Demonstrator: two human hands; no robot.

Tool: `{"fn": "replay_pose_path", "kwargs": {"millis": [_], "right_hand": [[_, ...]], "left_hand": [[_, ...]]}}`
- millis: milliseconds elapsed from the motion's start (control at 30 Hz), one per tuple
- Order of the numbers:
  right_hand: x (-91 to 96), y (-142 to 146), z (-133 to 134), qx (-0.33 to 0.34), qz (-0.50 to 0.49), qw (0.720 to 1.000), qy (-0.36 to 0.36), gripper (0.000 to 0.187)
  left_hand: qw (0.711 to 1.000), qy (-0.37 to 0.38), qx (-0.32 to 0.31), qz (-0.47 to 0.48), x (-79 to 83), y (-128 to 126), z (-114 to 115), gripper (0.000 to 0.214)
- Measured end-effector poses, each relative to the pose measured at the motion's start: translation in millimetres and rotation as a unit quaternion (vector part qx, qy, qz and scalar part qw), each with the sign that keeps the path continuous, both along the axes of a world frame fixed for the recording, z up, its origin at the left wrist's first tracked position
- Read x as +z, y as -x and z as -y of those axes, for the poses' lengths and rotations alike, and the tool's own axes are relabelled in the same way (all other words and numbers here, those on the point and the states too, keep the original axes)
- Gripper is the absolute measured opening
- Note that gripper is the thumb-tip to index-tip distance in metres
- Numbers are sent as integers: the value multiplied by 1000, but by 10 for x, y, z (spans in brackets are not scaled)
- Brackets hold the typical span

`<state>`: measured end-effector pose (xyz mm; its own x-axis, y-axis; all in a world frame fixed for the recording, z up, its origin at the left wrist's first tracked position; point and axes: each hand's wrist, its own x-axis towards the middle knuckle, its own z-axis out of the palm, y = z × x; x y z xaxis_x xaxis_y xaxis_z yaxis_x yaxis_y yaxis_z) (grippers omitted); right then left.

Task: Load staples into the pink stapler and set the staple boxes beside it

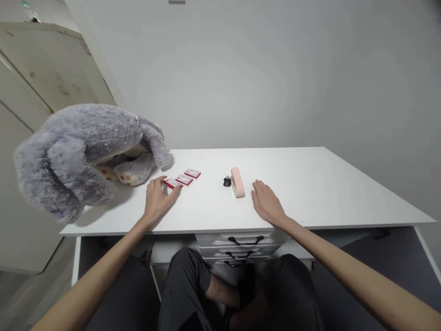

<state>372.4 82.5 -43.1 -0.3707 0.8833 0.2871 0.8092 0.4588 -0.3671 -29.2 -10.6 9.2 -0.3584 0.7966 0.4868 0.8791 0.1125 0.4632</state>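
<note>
My left hand (pixel 158 197) spans the nearest small red-and-white box (pixel 172 183), fingers at its left end and thumb at its right end. Two similar boxes, a middle one (pixel 184 179) and a farther one (pixel 192 173), lie beyond it in a slanting row on the white tabletop (pixel 206 211). My right hand (pixel 267 201) rests palm down, fingers stretched out and holding nothing. Just left of it is a pink stapler (pixel 237 182), not touched by the hand. A small black staple remover (pixel 227 181) lies beside the stapler's left side.
A large grey plush toy (pixel 93 138) takes up the table's left end, close to my left hand. Behind the table stands a plain wall (pixel 241 82). Drawers with black handles (pixel 245 241) are under the front edge, above my legs.
</note>
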Motion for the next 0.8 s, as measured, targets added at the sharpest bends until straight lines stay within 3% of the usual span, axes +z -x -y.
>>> {"fn": "replay_pose_path", "kwargs": {"millis": [200, 367, 633, 800], "right_hand": [[17, 1, 5, -4, 15, 1000, 6, 58], [28, 14, 9, -1, 16, 1000, 0, 58], [15, 24, -13, -1, 10, 1000, -2, 58], [18, 27, -27, -1, 1, 1000, -5, 56]], "left_hand": [[998, 43, -23, -45, -66, 70, -25, 57], [991, -1, -61, -122, -43, -30, -13, 60], [936, -23, -283, -206, 30, -830, -143, 44], [917, 26, -336, -215, 44, -1316, -407, 56]]}}
